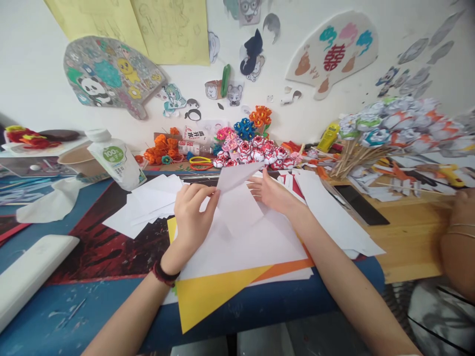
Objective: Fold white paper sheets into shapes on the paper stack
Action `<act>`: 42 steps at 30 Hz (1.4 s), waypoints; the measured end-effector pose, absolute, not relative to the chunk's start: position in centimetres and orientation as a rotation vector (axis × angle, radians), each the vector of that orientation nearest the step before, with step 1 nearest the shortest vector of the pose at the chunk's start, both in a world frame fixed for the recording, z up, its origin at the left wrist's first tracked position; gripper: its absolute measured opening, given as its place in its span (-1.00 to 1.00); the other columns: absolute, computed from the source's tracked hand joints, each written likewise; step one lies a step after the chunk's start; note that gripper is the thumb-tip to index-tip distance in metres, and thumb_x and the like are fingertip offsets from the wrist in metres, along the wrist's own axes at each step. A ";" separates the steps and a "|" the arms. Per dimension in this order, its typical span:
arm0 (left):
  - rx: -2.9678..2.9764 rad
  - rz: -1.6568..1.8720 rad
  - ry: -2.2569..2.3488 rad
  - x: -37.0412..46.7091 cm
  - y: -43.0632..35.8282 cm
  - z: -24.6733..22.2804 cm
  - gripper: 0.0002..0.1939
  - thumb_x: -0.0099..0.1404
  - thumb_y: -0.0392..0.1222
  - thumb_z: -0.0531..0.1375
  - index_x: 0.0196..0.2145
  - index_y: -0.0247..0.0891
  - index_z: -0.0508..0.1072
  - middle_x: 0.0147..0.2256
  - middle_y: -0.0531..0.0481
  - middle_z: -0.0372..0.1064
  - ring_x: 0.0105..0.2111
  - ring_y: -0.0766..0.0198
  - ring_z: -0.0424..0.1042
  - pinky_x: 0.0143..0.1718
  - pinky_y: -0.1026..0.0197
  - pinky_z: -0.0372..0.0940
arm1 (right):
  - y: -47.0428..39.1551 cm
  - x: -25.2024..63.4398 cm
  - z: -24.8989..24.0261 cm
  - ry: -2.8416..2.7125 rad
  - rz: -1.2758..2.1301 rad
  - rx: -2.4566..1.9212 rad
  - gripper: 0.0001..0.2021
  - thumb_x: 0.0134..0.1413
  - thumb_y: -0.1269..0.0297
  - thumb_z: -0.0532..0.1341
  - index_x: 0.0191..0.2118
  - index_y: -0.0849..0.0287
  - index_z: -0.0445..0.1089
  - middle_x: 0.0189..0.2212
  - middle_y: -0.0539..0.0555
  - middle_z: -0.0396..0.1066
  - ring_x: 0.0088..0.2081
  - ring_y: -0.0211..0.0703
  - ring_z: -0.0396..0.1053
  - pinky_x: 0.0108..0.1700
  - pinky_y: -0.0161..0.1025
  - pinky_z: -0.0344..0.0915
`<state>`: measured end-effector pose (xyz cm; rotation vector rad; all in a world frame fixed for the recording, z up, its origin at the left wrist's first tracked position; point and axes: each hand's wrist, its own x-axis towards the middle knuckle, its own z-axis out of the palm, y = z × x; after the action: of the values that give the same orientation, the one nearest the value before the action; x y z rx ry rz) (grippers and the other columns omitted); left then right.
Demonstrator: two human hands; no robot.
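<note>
Writing first: on the left, a white plastic bottle (pixel 118 160) carries a round green label reading "100", the smaller characters beneath too fine to make out. At the far middle, a white printed packet (pixel 198 131) shows "开水" in dark characters. Up on the wall to the right, a cream fan-shaped board (pixel 334 54) bears a bold red "囍".

Now to the hands! The left hand (pixel 195 210) has its thumb and index finger pinched together on the left edge of a thin white paper sheet (pixel 239 207), its upper part raised and slanting across. Over on the right, the right hand (pixel 274 192) has its fingers spread apart, thumb up, right beside the sheet's right edge; whether they touch it, one cannot tell. The sheet sits between the two hands, above a broad white paper (pixel 245 249), with a bright yellow sheet (pixel 208 301) and an orange sheet (pixel 284 269) showing at the near edge.

Left of the left hand lies a loose pile of white papers (pixel 152 200); beyond the fingertips, red-and-white paper flowers (pixel 256 151) cluster by the wall.
</note>
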<state>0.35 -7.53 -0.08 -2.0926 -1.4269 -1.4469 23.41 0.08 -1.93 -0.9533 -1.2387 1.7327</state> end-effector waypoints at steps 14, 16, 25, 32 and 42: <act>-2.327 -1.583 -1.860 0.4 -7.2 0.2 -0.74 0.38 -0.08 0.08 -0.40 -0.21 0.43 -0.49 0.09 0.40 -0.41 0.29 0.36 -0.21 0.20 0.17 | -0.1 22.1 -3.0 -1.778 0.976 -1.043 -0.46 0.07 0.04 0.29 0.16 0.08 0.35 0.01 0.12 0.46 0.00 -0.01 0.38 0.10 -0.06 0.24; -2.316 -1.495 -1.794 0.6 -7.3 0.0 -0.77 0.38 -0.09 0.09 -0.38 -0.22 0.43 -0.49 0.09 0.40 -0.42 0.29 0.36 -0.18 0.17 0.16 | -0.1 22.0 -3.1 -1.803 0.791 -1.146 -0.49 0.09 0.04 0.27 0.15 0.07 0.35 -0.06 0.12 0.49 -0.08 0.00 0.40 0.05 -0.04 0.25; -2.467 -1.562 -1.847 1.2 -7.8 0.2 -0.73 0.37 -0.08 0.07 -0.43 -0.20 0.42 -0.47 0.06 0.44 -0.42 0.28 0.36 -0.22 0.20 0.22 | -0.5 21.6 -2.6 -1.600 1.091 -0.944 -0.59 0.02 -0.03 0.31 -0.09 0.15 0.48 -0.05 0.14 0.50 0.03 0.01 0.40 0.10 -0.10 0.24; -2.416 -1.721 -2.328 0.5 -6.6 -1.0 -0.73 0.30 -0.03 0.11 -0.46 -0.23 0.41 -0.47 0.01 0.47 -0.51 0.28 0.35 -0.45 0.25 0.22 | -0.5 22.5 -2.6 -1.254 1.451 -1.047 -0.61 -0.27 0.00 0.47 -0.39 0.20 0.48 -0.42 0.02 0.50 -0.39 -0.18 0.42 -0.30 -0.27 0.31; -2.330 -0.961 -1.433 1.0 -7.0 -1.0 -0.64 0.37 -0.13 0.13 0.09 -0.22 0.24 0.17 -0.25 0.27 0.16 -0.08 0.23 0.12 -0.12 0.08 | -1.4 22.0 -2.0 -1.635 1.558 -0.979 -0.61 -0.25 -0.01 0.46 -0.43 0.23 0.49 -0.47 0.02 0.48 -0.44 -0.22 0.38 -0.39 -0.30 0.25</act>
<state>1.03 -7.02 -0.95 -2.3304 -1.4332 -0.9614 21.99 -1.43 -2.00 -0.9794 -1.6353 1.5582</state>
